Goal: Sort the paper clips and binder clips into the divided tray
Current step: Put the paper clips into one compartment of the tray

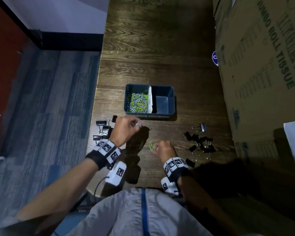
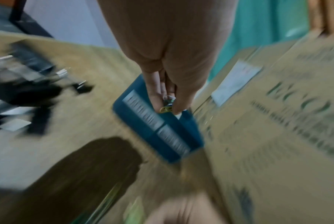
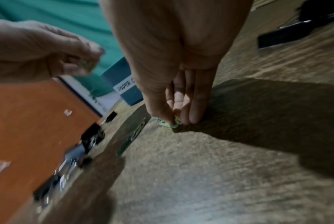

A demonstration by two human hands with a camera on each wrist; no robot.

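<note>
A dark blue divided tray stands on the wooden table; its left half holds a heap of green and pale paper clips, its right half looks bare. My left hand is lifted just before the tray's front left corner and pinches a few paper clips between thumb and fingers. My right hand is down at the table, its fingertips pinching green paper clips. One clip lies in shadow between the hands. Black binder clips lie in two groups, left and right.
A large cardboard box printed "JUMBO ROLL TISSUE" walls off the table's right side. The table's left edge drops to blue-grey carpet. A white card stands as the tray's divider.
</note>
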